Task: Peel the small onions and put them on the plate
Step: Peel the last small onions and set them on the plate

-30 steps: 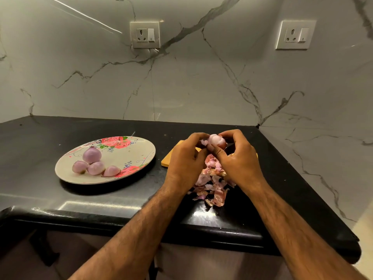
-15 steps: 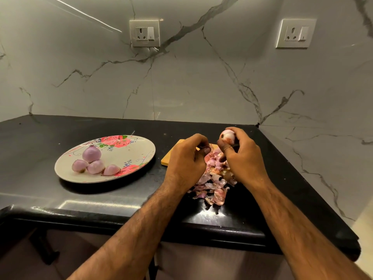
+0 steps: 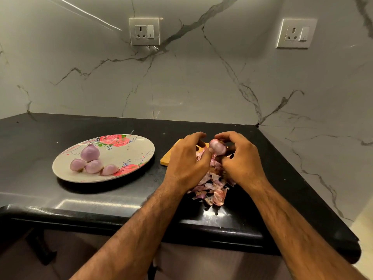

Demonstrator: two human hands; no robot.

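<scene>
— While the peels (image 3: 212,184) lie heaped near the tabletop (image 3: 121,199) front edge, where's the onion (image 3: 217,146)?
— Just above them. My right hand (image 3: 242,158) pinches it, and my left hand (image 3: 185,160) curls in, thumb on its skin.
— And the plate (image 3: 139,146)?
— Off to the left, nearer my left hand, with bare tabletop between. Four peeled onions (image 3: 90,153) sit there.

A round floral plate (image 3: 139,147) lies left on the black stone desk (image 3: 40,134), four peeled purple onions (image 3: 90,152) on it. Right lies a wooden cutting board (image 3: 168,156), papery onion skins (image 3: 214,188) before it, a pink small onion (image 3: 217,146) above them.
</scene>
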